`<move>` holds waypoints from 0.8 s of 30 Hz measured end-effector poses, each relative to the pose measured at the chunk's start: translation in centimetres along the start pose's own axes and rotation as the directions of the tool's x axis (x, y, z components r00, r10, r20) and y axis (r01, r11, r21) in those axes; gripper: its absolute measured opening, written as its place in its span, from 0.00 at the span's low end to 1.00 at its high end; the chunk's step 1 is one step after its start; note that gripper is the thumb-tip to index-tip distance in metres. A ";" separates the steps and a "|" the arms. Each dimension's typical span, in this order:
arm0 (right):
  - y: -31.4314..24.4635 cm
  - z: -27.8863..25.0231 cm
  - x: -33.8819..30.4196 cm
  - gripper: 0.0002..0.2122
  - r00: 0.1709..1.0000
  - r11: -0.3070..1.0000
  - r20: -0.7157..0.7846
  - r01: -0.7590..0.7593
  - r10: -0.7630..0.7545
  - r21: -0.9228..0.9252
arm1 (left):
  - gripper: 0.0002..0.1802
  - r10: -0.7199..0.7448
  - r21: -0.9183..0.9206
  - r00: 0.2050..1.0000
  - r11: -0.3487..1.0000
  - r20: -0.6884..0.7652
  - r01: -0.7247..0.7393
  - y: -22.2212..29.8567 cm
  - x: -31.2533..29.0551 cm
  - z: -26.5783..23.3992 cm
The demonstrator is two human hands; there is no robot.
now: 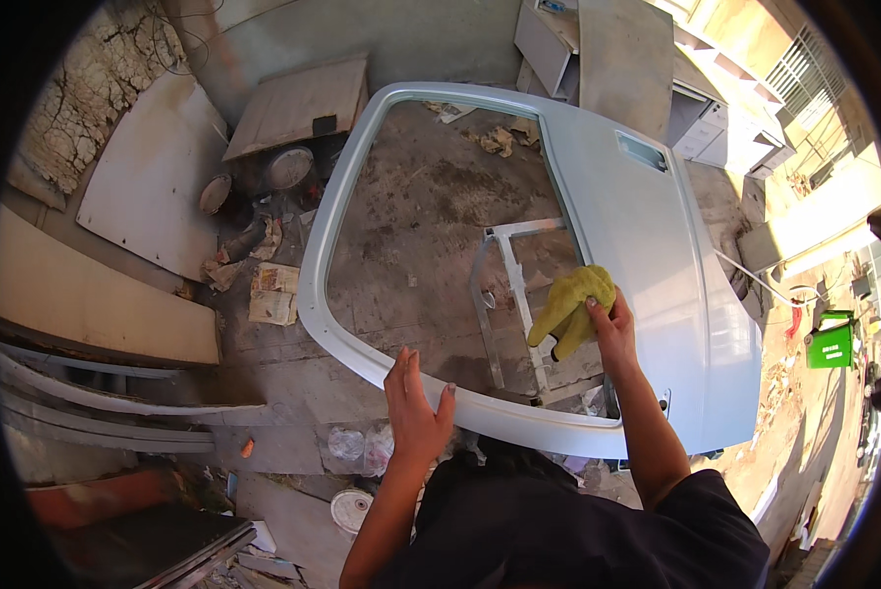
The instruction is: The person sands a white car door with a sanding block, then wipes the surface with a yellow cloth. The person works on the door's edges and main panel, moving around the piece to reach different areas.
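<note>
Item: pale blue-grey vehicle door (pixel 647 255), lying across a metal stand (pixel 509 285) over a stained concrete floor (pixel 421 206); window opening on my left, solid panel on my right, small rectangular cut-out near the panel's far end.

My right hand (pixel 612 324): fingers closed around a yellow cloth (pixel 570 306), pressed at the inner edge of the panel, just beside the window opening. Cloth bunched, part hanging down into the opening.

My left hand (pixel 416 412): open, fingers together, palm flat on the near frame rail of the door; holds nothing.

Surroundings: flat boards (pixel 151 172) leaning and lying at far left; round tins (pixel 288 167) and a lid beyond the door's left corner; folded papers (pixel 274 293) on the floor near the frame; crumpled plastic (pixel 357 447) and a white round lid (pixel 350 508) by my left forearm; grey cabinets (pixel 558 39) at the far end; green box (pixel 831 344) at far right, well apart from the door.
</note>
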State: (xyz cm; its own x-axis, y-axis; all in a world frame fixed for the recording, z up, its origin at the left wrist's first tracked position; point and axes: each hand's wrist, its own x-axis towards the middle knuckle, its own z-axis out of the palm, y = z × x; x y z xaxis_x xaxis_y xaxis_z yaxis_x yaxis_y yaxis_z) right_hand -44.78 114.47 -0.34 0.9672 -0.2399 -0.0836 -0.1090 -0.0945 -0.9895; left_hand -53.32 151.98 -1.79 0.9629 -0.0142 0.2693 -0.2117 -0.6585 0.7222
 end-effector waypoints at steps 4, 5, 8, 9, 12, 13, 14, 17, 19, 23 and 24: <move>0.4 -5.9 13.3 0.32 0.895 0.741 -0.178 0.211 -0.408 -0.637 | 0.48 -0.357 0.163 0.915 0.907 -0.187 0.387 -9.3 -4.4 0.2; 1.7 -7.3 15.9 0.33 0.903 0.617 -0.059 0.242 -0.426 -0.749 | 0.48 -0.464 0.102 0.867 0.868 -0.182 0.486 -11.5 -6.0 1.0; 7.0 -7.1 21.8 0.32 0.945 0.239 0.192 0.257 -0.263 -0.936 | 0.46 -0.725 -0.352 0.688 0.654 -0.039 0.670 -12.4 -5.7 4.2; 8.7 -6.8 22.9 0.31 0.957 0.112 0.242 0.262 -0.162 -0.959 | 0.45 -0.782 -0.519 0.621 0.508 0.056 0.687 -12.1 -5.8 5.0; 12.1 -6.2 29.7 0.29 0.895 0.151 0.298 0.363 -0.332 -0.920 | 0.38 -0.827 -0.479 0.519 0.374 0.216 0.794 -13.2 -8.0 7.0; 11.7 -4.7 31.8 0.29 0.907 0.130 0.279 0.332 -0.315 -0.934 | 0.35 -0.854 -0.514 0.503 0.375 0.133 0.772 -11.7 -7.4 7.9; 12.4 -5.0 34.9 0.27 0.909 0.145 0.269 0.328 -0.319 -0.934 | 0.34 -0.850 -0.583 0.510 0.349 0.132 0.733 -10.5 -6.3 8.2; 12.5 -2.8 44.4 0.27 0.924 0.137 0.203 0.258 -0.325 -0.956 | 0.33 -0.855 -0.698 0.503 0.283 0.127 0.658 -7.8 -4.1 7.8; 11.5 -1.5 50.6 0.26 0.964 0.169 0.114 0.158 -0.242 -0.973 | 0.32 -0.869 -0.672 0.469 0.251 0.161 0.697 -8.4 -4.4 7.3; 11.4 1.5 61.9 0.28 0.985 0.090 0.029 0.045 -0.171 -0.995 | 0.30 -0.884 -0.652 0.449 0.267 0.127 0.710 -7.7 -4.0 7.4; 11.1 3.3 62.4 0.28 0.985 0.092 0.039 0.056 -0.170 -0.994 | 0.30 -0.898 -0.646 0.427 0.266 0.103 0.716 -7.1 -4.1 7.3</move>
State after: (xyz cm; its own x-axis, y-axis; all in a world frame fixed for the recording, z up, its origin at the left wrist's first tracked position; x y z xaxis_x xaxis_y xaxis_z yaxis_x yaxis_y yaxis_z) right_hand 15.18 101.66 -16.90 0.9799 -0.1821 0.0818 -0.1844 -0.9826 0.0215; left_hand -54.59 151.23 -12.65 0.6184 0.5082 -0.5995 0.5248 0.3007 0.7963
